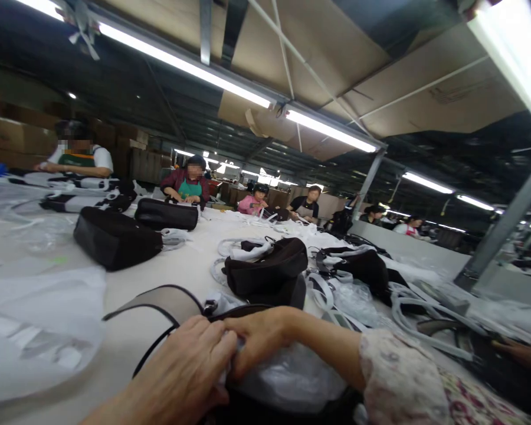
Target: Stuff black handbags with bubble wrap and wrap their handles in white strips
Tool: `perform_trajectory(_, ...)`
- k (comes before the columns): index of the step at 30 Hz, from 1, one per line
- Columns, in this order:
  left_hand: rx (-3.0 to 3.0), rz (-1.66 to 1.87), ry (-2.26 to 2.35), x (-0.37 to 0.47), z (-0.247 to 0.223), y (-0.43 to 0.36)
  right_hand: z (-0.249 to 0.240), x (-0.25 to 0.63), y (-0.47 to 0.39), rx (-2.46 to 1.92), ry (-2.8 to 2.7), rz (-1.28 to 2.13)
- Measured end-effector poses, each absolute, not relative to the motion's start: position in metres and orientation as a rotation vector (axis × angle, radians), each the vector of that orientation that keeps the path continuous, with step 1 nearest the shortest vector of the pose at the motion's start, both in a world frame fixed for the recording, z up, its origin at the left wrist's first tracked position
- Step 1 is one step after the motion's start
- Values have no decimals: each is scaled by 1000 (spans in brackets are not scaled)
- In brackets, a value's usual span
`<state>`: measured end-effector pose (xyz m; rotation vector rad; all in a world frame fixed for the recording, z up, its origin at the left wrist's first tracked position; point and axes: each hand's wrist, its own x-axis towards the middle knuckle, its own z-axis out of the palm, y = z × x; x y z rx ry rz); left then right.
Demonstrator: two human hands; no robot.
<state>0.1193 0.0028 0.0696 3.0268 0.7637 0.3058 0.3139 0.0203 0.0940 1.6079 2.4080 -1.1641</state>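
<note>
Bag (pixel 256 408), dark, sat right under your hands, mouth facing up twd you, w/ clear plastic (pixel 298 378) showing in it, just R of the grip. Your L hand (pixel 188 357) & R hand (pixel 263 337) met at the mouth, touching, fingers bent in close; cannot tell what, if anything, they clamped, as the knuckles hid it. Long axis looked slantwise, from beyond the grip on the L to nearer you on the R, but your hands & R arm covered much of it, so approx. only. Grey strap (pixel 170 298) w/ black edging arced out L of the grip.

White table (pixel 119 295) lay under it all. Just beyond the grip: second dark bag (pixel 265 274). Farther off, to the L: two black bags (pixel 115 239). Well L of the grip: white sheet (pixel 82 304). To the R: pale straps (pixel 425 327), then another person's hand (pixel 524 354). Co-workers (pixel 190 189) were well beyond, across the table.
</note>
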Motion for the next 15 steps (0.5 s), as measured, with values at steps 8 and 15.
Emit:
perform_trajectory(8, 3032, 145, 806, 125, 74, 26, 135, 392, -70, 1958, 2037, -1227)
perform_trajectory(15, 2932, -28, 636, 134, 100, 34, 113, 393, -80, 2019, 2019, -1214)
